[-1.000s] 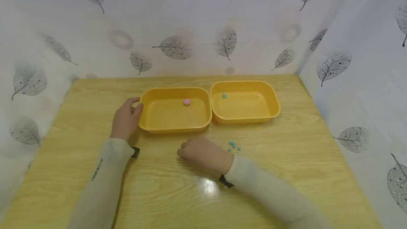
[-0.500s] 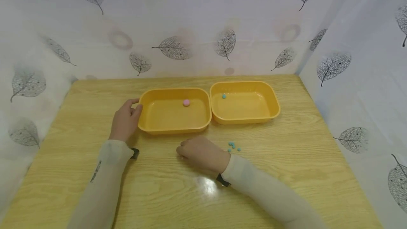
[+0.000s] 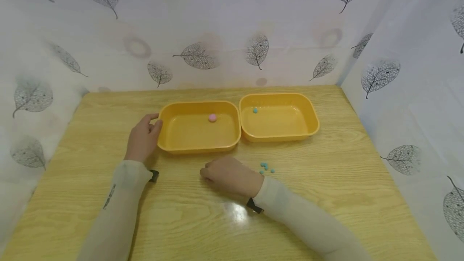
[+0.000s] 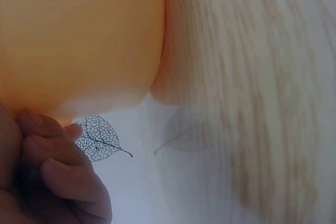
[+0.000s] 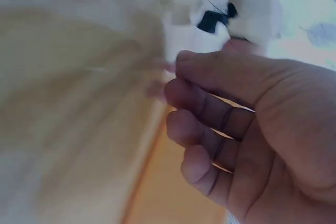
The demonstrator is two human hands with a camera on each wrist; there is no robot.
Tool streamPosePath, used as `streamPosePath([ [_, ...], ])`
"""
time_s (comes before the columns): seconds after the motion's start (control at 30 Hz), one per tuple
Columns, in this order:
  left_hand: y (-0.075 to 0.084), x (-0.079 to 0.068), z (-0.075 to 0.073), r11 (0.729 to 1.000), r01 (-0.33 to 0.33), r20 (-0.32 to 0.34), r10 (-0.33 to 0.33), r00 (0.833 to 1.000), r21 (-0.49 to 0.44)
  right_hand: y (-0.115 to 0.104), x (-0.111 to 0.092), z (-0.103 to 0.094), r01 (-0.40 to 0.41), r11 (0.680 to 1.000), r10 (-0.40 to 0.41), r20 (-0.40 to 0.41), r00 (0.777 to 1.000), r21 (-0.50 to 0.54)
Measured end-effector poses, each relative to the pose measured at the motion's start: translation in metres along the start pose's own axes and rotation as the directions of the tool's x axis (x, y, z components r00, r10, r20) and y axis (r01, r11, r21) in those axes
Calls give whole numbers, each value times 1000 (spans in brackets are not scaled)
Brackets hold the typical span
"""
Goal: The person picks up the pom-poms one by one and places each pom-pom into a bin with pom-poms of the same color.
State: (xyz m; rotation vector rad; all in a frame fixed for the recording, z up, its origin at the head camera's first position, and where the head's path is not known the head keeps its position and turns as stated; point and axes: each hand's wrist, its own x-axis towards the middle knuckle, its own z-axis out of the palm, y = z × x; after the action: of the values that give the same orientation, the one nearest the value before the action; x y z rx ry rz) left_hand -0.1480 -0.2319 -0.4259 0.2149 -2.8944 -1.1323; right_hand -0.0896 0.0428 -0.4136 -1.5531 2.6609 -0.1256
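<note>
My left hand (image 3: 142, 139) holds the left end of a yellow plastic tray (image 3: 199, 148), its thumb and index finger at the rim. A round pink piece (image 3: 212, 118) lies inside this tray. In the left wrist view the tray's smooth wall (image 4: 79, 40) stands beside my curled fingers (image 4: 68, 179). My right hand (image 3: 232, 176) is low over the table in front of the tray, fingers bent. In the right wrist view its thumb and index fingertips are close together. Blurred pinkish spots (image 5: 155, 90) show beside them; whether anything is pinched is unclear.
A second yellow tray (image 3: 279, 137) touches the first on its right, with a small blue piece (image 3: 255, 110) inside. Several small blue pieces (image 3: 266, 168) lie on the wooden table (image 3: 174, 220) right of my right hand. Leaf-patterned sheeting (image 3: 224, 19) encloses the back and sides.
My right hand has shifted very slightly left, staying low over the table. The left hand keeps its place at the tray, and the pieces stay where they were.
</note>
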Motion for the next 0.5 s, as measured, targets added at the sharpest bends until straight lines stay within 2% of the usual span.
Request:
streamPosePath([
  [0.13,-3,1,1,1000,4,3,-4,1000,-3,12,-6,-13,-41,993,52,-96,994,110],
  [0.27,-5,1,1,1000,-12,-4,12,1000,-12,29,-16,-36,-101,989,119,-182,976,106],
  [0.37,-6,1,1,999,-27,-7,27,1000,-20,42,-27,-51,-136,986,158,-269,950,101],
  [0.5,-6,1,1,999,-34,-10,33,999,-28,57,-40,-62,-146,982,183,-390,902,121],
])
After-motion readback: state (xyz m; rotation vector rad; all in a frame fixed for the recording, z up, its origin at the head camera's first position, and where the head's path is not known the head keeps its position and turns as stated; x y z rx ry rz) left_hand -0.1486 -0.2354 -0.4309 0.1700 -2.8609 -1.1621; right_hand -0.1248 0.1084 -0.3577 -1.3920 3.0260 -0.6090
